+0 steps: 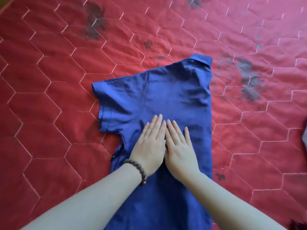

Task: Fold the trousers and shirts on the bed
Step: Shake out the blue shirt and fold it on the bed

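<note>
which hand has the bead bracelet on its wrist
The left hand: a brown bead bracelet circles its wrist. The right hand, flat beside it on the blue shirt, has a bare wrist.

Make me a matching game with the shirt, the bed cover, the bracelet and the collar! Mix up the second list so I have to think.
Things:
1. shirt
2. bed cover
3. bracelet
4. collar

Clues:
A. red, with stitched hexagons
B. on the left wrist, made of brown beads
C. at the far end of the shirt, away from the person
D. blue, with the left hand and right hand pressing flat on it

Pairs: 1-D, 2-A, 3-B, 4-C
</note>
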